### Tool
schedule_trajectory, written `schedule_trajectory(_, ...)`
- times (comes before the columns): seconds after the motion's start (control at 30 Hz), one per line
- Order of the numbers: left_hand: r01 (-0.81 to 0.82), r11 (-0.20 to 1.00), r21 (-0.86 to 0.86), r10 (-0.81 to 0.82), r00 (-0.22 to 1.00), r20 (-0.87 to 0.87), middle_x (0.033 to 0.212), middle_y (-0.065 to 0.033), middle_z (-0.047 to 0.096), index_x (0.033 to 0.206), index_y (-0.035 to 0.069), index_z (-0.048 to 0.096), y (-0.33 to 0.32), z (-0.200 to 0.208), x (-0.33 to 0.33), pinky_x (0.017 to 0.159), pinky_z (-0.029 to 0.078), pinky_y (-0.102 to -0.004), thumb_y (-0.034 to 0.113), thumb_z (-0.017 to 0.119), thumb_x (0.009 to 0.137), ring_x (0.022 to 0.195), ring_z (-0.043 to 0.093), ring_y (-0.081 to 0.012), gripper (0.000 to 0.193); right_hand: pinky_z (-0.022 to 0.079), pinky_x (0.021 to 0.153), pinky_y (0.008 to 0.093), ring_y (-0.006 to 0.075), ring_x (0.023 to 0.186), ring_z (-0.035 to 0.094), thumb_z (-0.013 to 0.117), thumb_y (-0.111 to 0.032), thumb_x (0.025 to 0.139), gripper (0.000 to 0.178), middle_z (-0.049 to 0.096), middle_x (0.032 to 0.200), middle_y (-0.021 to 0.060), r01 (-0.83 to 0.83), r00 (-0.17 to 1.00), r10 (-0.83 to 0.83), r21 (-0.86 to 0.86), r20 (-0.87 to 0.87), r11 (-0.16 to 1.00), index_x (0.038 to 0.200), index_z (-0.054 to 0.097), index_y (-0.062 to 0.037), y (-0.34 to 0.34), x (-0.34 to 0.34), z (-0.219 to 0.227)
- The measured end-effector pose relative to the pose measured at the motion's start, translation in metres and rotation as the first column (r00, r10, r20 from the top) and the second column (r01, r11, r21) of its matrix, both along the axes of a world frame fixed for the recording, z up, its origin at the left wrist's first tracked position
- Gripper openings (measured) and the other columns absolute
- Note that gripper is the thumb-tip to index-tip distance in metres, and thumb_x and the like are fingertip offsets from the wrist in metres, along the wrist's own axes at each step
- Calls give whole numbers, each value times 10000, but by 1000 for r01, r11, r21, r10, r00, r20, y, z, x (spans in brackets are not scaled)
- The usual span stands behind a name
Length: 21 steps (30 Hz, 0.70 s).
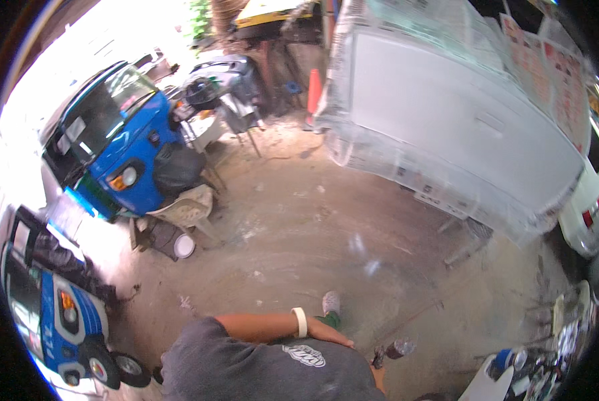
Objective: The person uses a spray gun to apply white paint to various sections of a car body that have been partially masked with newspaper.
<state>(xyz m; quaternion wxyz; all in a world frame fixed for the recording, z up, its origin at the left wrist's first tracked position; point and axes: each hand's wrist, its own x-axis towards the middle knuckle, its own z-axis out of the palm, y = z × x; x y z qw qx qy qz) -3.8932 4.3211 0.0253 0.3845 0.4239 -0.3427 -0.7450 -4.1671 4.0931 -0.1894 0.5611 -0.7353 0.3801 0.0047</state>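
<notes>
My left arm bends across the front of my dark grey shirt, with a pale band (301, 322) round the wrist. The left hand (329, 333) rests at my waist, its fingers stretched toward the right and partly covered by the shirt. Low in front of me, my right hand (378, 378) is closed on what looks like a spray gun (379, 357) with a clear cup (401, 347) tilted to the right. The shirt hides part of the right hand. Ahead at the right stands a pale grey vehicle panel (446, 87), bordered by masking plastic and paper (393, 164).
Blue three-wheelers (129, 157) (79, 314) stand on the left. Beside them are a plastic chair (189, 204) and a round white lid (184, 246). An orange cone (314, 90) stands farther back. A low stand (470, 244) sits below the panel. Bottles and cans (513, 359) crowd the lower right.
</notes>
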Motion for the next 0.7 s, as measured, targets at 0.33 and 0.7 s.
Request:
schedule_trajectory(0.33,-24,999,42,-18,610,792,1595,-183,232,1504,104,370,239,-224,12,1200,162,-460,546,341,1011,1480,206,-320,663,503,540,377,212,588,591,582,-50,822,336,602,771,106,-129,945,186,219,-268,967,1156,572,-6,51,125,-13)
schedule_trajectory(0.7,-523,481,703,336,851,404,1586,-178,268,1502,41,342,407,-236,152,1160,243,-467,675,431,918,1473,229,-318,867,511,541,383,220,600,599,595,-63,838,302,605,768,103,-187,880,286,277,-379,943,1137,579,-19,168,303,-26)
